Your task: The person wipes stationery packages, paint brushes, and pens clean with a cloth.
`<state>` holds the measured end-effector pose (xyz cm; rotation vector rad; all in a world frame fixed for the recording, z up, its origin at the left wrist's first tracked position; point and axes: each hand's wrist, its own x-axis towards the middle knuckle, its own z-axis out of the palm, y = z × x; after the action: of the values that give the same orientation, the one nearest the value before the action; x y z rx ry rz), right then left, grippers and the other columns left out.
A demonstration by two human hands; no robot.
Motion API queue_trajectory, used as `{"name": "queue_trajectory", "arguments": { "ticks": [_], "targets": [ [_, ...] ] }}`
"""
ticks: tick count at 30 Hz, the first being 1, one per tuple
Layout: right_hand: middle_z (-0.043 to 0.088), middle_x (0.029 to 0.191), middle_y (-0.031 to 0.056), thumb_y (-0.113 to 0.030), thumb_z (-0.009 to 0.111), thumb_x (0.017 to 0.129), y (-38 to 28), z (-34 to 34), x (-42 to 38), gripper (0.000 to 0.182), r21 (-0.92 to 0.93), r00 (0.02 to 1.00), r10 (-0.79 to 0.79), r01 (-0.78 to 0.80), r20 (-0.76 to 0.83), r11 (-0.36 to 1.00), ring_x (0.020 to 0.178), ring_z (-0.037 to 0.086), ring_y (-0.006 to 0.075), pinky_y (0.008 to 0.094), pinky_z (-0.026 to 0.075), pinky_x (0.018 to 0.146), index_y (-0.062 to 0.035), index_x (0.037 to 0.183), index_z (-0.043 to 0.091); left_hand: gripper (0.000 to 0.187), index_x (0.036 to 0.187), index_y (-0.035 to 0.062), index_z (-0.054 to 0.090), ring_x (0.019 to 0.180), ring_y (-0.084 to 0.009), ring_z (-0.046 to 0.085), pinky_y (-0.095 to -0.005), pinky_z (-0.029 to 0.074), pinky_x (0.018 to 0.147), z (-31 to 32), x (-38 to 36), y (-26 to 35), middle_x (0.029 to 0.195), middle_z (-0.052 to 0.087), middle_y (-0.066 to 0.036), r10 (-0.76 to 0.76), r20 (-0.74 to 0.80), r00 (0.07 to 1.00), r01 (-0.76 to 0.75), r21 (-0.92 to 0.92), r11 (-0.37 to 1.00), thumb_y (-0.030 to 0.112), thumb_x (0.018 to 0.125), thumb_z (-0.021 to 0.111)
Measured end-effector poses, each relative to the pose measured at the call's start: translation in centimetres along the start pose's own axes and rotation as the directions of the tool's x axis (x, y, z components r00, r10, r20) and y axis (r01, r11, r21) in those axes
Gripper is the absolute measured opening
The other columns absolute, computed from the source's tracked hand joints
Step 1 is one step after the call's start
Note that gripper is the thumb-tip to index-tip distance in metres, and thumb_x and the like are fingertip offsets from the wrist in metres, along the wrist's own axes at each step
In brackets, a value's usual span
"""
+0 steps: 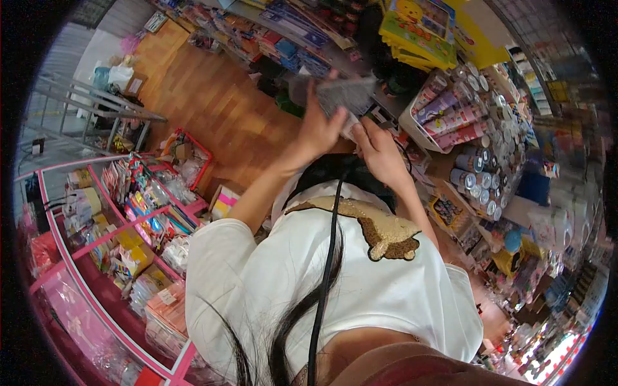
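Nearest the camera is the person's white shirt with a gold sequin patch, a dark cord running down its front; past it both bare forearms rise toward 12 o'clock and meet at a grey packet, blurred, held up in front of the chest. The left hand sits at the packet's 7 o'clock, its fingers closed up around the packet's left and lower edge; the right hand lies at 5 o'clock of it, fingers curled together on the pale lower corner, so both hands are clamped on the same packet. The packet's long axis runs roughly 9 to 3 o'clock, and the left hand reaches further up it. At 3 o'clock of the hands a white basket holds rolled tubes, with rows of small round tins beyond. At 9 o'clock stands a pink-edged display rack of small goods; farther, wooden floor runs toward 11 o'clock
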<state>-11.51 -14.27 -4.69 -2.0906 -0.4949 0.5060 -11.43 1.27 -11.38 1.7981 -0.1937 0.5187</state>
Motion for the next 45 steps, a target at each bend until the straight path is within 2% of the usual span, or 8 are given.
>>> {"name": "queue_trajectory", "arguments": {
  "ticks": [3, 6, 8, 15, 19, 26, 33, 45],
  "targets": [
    [0.045, 0.057, 0.0025, -0.026, 0.040, 0.093, 1.1, 1.2, 1.7, 0.027, 0.175, 0.986, 0.078, -0.104, 0.149, 0.979, 0.051, 0.043, 0.0106, 0.0264, 0.035, 0.048, -0.0004, 0.089, 0.047, 0.057, 0.127, -0.0057, 0.026, 0.123, -0.0277, 0.035, -0.0392, 0.012, 0.106, -1.8, -0.3, 2.7, 0.127, 0.043, -0.017, 0.170, 0.272, 0.947, -0.285, 0.472, 0.834, 0.022, 0.082, 0.046],
    [0.044, 0.057, 0.0029, -0.026, 0.040, 0.094, -0.9, 1.8, 2.8, 0.027, 0.260, 0.976, 0.017, -0.075, 0.218, 0.963, 0.050, 0.041, 0.0105, 0.0264, 0.033, 0.047, -0.0015, 0.087, 0.046, 0.047, 0.121, -0.0005, 0.039, 0.112, -0.0305, 0.045, -0.0390, 0.024, 0.101, -3.6, -0.6, -1.7, 0.118, 0.049, -0.017, 0.107, -0.122, 0.987, -0.106, 0.013, 0.994, 0.023, 0.081, 0.046],
    [0.043, 0.057, 0.0027, -0.027, 0.039, 0.094, -1.3, 1.8, 3.6, 0.027, 0.191, 0.952, -0.025, -0.035, 0.305, 0.981, 0.050, 0.040, 0.0104, 0.0262, 0.034, 0.047, -0.0021, 0.086, 0.046, 0.036, 0.107, 0.0016, 0.051, 0.097, -0.0330, 0.053, -0.0396, 0.037, 0.090, -6.4, 0.2, -6.5, 0.103, 0.057, -0.016, 0.365, -0.275, 0.890, -0.272, 0.321, 0.907, 0.025, 0.080, 0.048],
    [0.050, 0.060, 0.0111, -0.027, 0.039, 0.094, -0.5, 1.9, 7.2, 0.032, -0.061, 0.903, -0.087, 0.124, 0.420, 0.990, 0.056, 0.051, 0.0202, 0.0325, 0.040, 0.055, 0.0022, 0.095, 0.051, 0.026, 0.086, 0.0017, 0.061, 0.079, -0.0365, 0.057, -0.0417, 0.044, 0.074, -14.1, -2.7, -13.2, 0.082, 0.061, -0.015, 0.133, -0.136, 0.982, -0.012, 0.653, 0.757, 0.023, 0.083, 0.046],
    [0.054, 0.066, 0.0160, -0.026, 0.042, 0.092, 1.8, 0.6, 10.0, 0.029, -0.142, 0.928, -0.027, 0.085, 0.370, 0.986, 0.061, 0.055, 0.0280, 0.0345, 0.041, 0.058, 0.0006, 0.095, 0.053, 0.032, 0.084, 0.0004, 0.059, 0.079, -0.0335, 0.058, -0.0399, 0.044, 0.073, -16.7, -5.8, -15.7, 0.081, 0.061, -0.017, -0.397, -0.663, 0.635, 0.688, 0.251, 0.680, 0.027, 0.090, 0.042],
    [0.061, 0.092, 0.0223, -0.029, 0.040, 0.091, 3.2, 1.4, 20.3, 0.038, -0.701, 0.967, -0.206, 0.044, -0.148, 0.712, 0.077, 0.060, 0.0395, 0.0431, 0.049, 0.067, -0.0121, 0.124, 0.045, 0.057, 0.108, -0.0048, 0.052, 0.099, -0.0298, 0.054, -0.0373, 0.040, 0.084, -18.3, -14.8, -18.2, 0.106, 0.057, -0.019, -0.338, -0.937, 0.088, 0.691, -0.187, 0.698, 0.047, 0.092, 0.035],
    [0.039, 0.127, 0.0243, -0.029, 0.044, 0.089, 8.8, 2.9, 32.3, 0.051, -0.897, 0.948, -0.230, -0.103, -0.220, 0.431, 0.111, 0.044, 0.0409, 0.0529, 0.041, 0.086, -0.0200, 0.137, 0.027, 0.061, 0.111, -0.0103, 0.048, 0.105, -0.0316, 0.050, -0.0355, 0.036, 0.089, -15.3, -18.7, -16.7, 0.112, 0.053, -0.022, -0.469, -0.822, 0.324, 0.772, -0.057, 0.633, 0.046, 0.093, 0.033],
    [0.043, 0.122, 0.0214, -0.030, 0.056, 0.082, 12.2, 3.3, 30.4, 0.054, -0.914, 0.867, -0.468, 0.036, -0.173, 0.404, 0.112, 0.042, 0.0380, 0.0505, 0.040, 0.087, -0.0172, 0.131, 0.039, 0.059, 0.114, -0.0037, 0.046, 0.100, -0.0236, 0.050, -0.0316, 0.037, 0.090, -13.7, -19.3, -17.7, 0.106, 0.054, -0.012, -0.727, -0.674, 0.130, 0.567, -0.551, 0.612, 0.049, 0.093, 0.030]
  ]
}}
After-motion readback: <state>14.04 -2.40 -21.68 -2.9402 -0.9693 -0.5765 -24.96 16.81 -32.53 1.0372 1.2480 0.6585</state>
